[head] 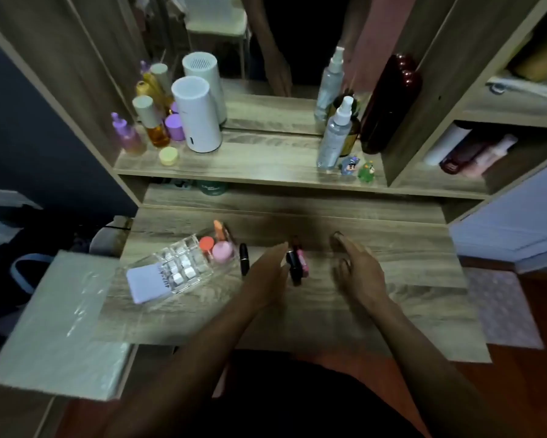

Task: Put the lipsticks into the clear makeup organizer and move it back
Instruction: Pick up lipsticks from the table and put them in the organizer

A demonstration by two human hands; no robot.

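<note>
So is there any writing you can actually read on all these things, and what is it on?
"4U2SKIN", roughly, as the last letters are blurred: dark print on the white card at the near end of the clear makeup organizer.
Pale lettering on the green jar lid under the shelf: too blurred to read.
Label on the dark red tube in the right cubby: too small to read.

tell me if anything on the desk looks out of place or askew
The clear makeup organizer sits skewed to the desk edge, near its left side. Loose lipsticks lie outside it: a black one beside it, and a black and pink pair between the hands.
</note>
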